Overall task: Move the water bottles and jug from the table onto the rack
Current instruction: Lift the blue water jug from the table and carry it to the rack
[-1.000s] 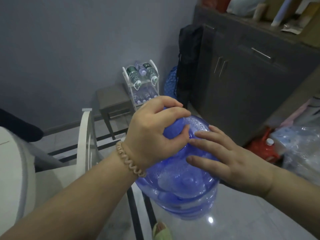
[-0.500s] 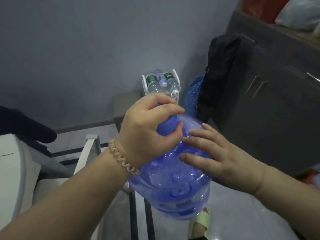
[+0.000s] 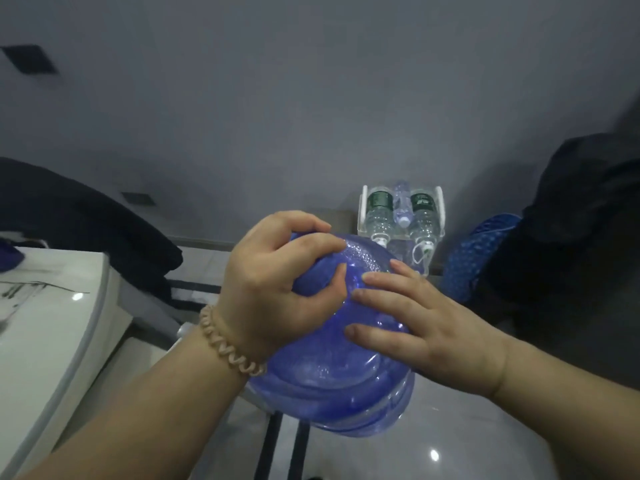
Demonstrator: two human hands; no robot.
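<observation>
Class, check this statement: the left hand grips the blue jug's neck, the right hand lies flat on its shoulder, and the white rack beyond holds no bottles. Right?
Wrong on the rack: the head view shows small water bottles lying in it. The rest stands: the left hand grips the blue jug by its neck, and the right hand lies flat on its shoulder.

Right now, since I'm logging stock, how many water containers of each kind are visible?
Blue water jug: 1
Green-label water bottles on the rack: 2
Clear bottle between them: 1
Total: 4
</observation>
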